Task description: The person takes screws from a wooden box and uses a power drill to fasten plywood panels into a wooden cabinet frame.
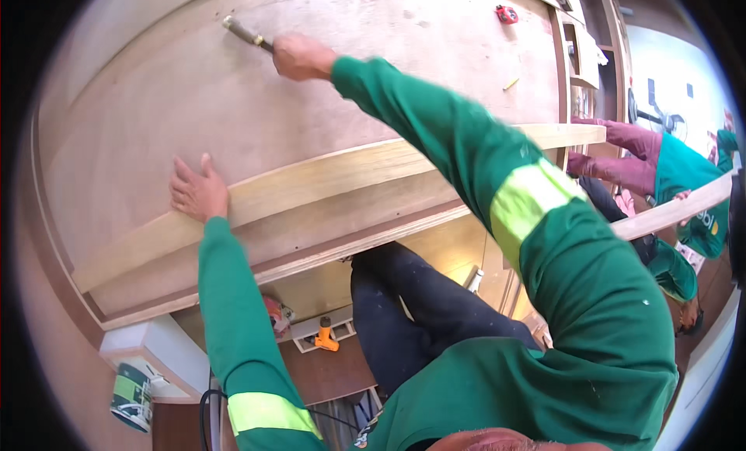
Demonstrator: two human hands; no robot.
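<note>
My right hand [301, 57] reaches over the far part of a large plywood panel [155, 109]. Its fingers are wrapped round a short rod-like tool [247, 33] with a pale tip and a light band; I cannot make out its exact kind. The tool points to the far left, above or on the panel. My left hand [200, 190] lies flat with its fingers spread, at the upper edge of a long pale wooden strip [326, 170]. The strip runs across the near side of the panel, passing under my right arm.
A red tape measure [507, 14] and a small yellow pencil-like stick [510, 83] lie on the panel. Below are an orange drill [326, 336] and a paint can [131, 397]. On the right, a person in green [688, 171] is near a long board [676, 208].
</note>
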